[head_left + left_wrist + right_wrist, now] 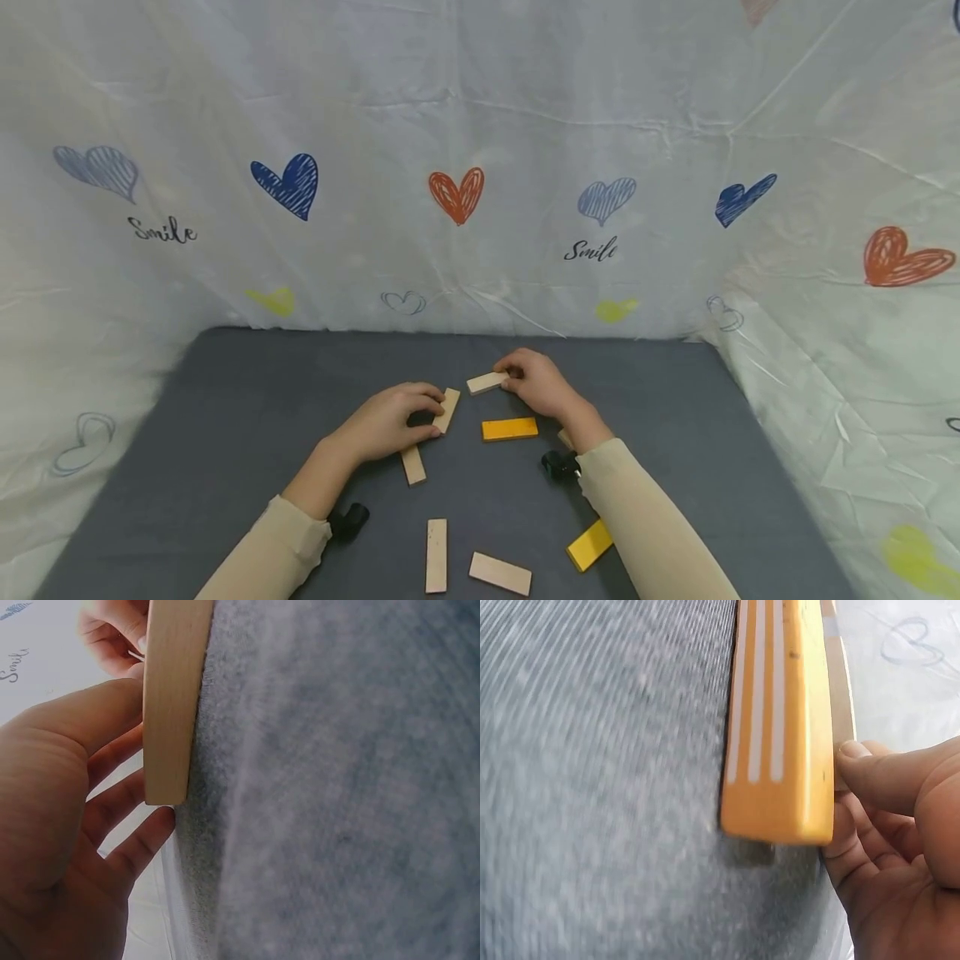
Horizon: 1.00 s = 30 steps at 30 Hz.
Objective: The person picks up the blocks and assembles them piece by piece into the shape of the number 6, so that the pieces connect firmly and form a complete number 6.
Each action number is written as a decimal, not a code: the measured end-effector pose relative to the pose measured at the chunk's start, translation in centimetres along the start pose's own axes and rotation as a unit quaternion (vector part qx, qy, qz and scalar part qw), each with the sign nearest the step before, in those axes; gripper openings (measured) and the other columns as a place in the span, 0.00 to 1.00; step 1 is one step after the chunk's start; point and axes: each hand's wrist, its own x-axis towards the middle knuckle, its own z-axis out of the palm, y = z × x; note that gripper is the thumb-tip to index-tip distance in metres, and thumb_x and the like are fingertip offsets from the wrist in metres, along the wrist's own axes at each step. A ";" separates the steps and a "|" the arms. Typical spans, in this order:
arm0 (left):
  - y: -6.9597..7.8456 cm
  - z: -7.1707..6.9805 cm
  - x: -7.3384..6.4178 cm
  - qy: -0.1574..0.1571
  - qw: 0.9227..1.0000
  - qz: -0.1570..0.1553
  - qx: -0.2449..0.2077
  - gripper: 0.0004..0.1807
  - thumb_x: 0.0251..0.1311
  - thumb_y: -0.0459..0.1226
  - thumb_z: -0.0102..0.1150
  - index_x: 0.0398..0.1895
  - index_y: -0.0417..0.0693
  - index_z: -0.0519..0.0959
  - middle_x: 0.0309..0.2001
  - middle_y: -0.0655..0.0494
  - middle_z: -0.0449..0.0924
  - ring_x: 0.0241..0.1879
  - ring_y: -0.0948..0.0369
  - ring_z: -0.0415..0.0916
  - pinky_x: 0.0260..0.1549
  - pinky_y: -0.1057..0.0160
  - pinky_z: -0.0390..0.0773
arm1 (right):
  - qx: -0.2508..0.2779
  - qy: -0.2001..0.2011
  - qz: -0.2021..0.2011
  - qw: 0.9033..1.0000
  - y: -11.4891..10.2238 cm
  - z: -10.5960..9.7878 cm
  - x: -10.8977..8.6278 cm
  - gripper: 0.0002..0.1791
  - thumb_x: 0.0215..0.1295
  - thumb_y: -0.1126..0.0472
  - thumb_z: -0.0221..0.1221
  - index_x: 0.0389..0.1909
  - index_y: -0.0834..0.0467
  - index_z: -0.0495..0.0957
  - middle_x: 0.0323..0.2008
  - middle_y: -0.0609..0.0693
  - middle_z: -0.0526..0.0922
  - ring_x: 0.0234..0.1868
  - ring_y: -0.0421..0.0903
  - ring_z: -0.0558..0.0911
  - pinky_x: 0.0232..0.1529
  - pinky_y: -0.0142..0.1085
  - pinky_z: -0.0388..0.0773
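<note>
My left hand [390, 421] pinches a plain wooden block [450, 405] that lies slanted on the grey cloth. Thumb and fingertips rest on its two sides. Across a small gap, my right hand [536, 382] grips the right end of another plain block [485, 383]. Just below that one lies an orange-yellow block [510, 429]; in the right wrist view its white-striped side [769, 712] partly covers the gripped block [843, 705]. A further plain block [413, 467] sits under the left hand's thumb side. In the left wrist view a plain block [172, 705] hides the fingertips.
Nearer the front lie two plain blocks, one upright in view [437, 556] and one slanted [501, 573]. A yellow block [588, 547] is partly behind the right sleeve. Another plain block [565, 438] peeks out by the right wrist. A white heart-printed curtain [517, 275] stands behind the table.
</note>
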 end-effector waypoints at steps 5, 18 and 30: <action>0.0 0.1 0.1 -0.003 1.000 -0.002 0.004 0.19 0.69 0.47 0.77 0.60 0.54 0.89 0.68 0.60 0.81 0.69 0.55 0.78 0.68 0.49 0.81 | 0.001 -0.005 -0.002 1.000 -0.2 0.3 0.1 0.14 0.77 0.66 0.68 0.59 0.57 0.89 0.49 0.49 0.84 0.44 0.46 0.79 0.48 0.43 0.83; 0.0 0.0 0.3 -0.003 1.000 0.003 0.018 0.19 0.70 0.45 0.76 0.61 0.53 0.89 0.70 0.60 0.81 0.70 0.55 0.78 0.69 0.50 0.80 | -0.006 -0.001 -0.011 1.000 -0.3 0.3 0.4 0.14 0.76 0.66 0.69 0.58 0.56 0.89 0.47 0.48 0.84 0.44 0.45 0.79 0.48 0.43 0.82; 0.1 0.1 0.1 -0.003 1.000 -0.002 0.019 0.19 0.70 0.44 0.76 0.61 0.53 0.89 0.70 0.59 0.81 0.69 0.55 0.78 0.69 0.50 0.81 | -0.006 -0.006 -0.014 1.000 -0.2 0.7 0.4 0.13 0.76 0.66 0.69 0.58 0.55 0.89 0.47 0.47 0.83 0.44 0.45 0.79 0.49 0.43 0.82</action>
